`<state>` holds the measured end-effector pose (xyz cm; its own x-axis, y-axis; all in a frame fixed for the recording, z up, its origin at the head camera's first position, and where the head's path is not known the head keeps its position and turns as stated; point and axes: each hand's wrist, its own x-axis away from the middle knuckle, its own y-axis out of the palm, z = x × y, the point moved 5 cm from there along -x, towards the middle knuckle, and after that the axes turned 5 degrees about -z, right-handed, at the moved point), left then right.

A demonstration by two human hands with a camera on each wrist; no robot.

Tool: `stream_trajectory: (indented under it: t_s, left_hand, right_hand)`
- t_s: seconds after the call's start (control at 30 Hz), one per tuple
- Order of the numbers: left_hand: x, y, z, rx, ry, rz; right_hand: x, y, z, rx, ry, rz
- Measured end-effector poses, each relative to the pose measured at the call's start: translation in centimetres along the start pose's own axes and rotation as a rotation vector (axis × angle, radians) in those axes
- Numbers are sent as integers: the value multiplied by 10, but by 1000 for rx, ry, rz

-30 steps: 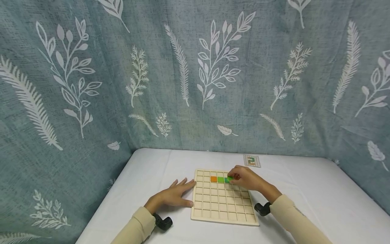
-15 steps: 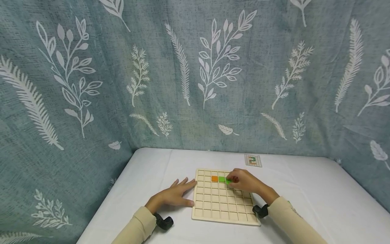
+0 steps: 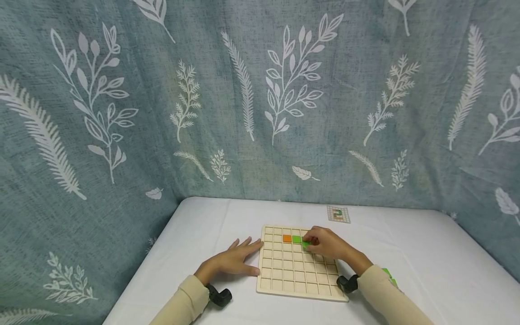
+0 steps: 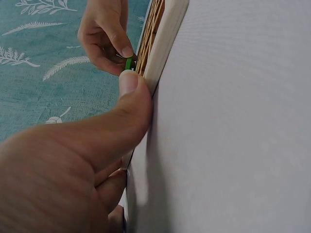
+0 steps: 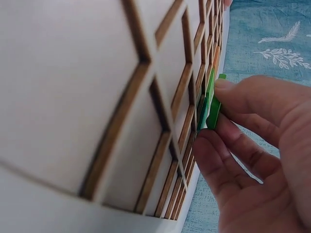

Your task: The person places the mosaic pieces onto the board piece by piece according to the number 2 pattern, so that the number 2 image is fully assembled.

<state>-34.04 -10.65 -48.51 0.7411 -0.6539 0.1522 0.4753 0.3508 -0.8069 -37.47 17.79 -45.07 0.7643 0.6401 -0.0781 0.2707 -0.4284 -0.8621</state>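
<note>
A wooden grid board [image 3: 284, 273] lies on the white table. My right hand [image 3: 327, 243] pinches a green tile [image 5: 216, 104] between thumb and fingers, close over the board's upper cells. In the right wrist view a teal tile [image 5: 202, 114] shows in the grid just behind the held tile; the head view hides it. To the left in the same row sit a light green tile [image 3: 297, 239] and an orange tile [image 3: 287, 238]. My left hand [image 3: 232, 262] rests spread on the table, its fingertips and thumb at the board's left edge.
A small card [image 3: 338, 214] with a coloured grid pattern lies behind the board. Beside the right sleeve, green tiles [image 3: 387, 273] lie partly hidden on the table. A leaf-patterned curtain [image 3: 260, 113] hangs behind the table.
My right hand has drawn slightly nearer with the green tile, which now covers the teal tile in the head view. Green tiles have come into sight beside the right sleeve. My left hand stays put.
</note>
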Motion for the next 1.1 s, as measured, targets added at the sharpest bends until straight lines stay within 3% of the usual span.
stream_trajectory:
  t_s: [1.1]
  left_hand:
    - [0,-1,3,-8,-11,4]
  right_hand:
    - [-1,1,1,-4,10,-22]
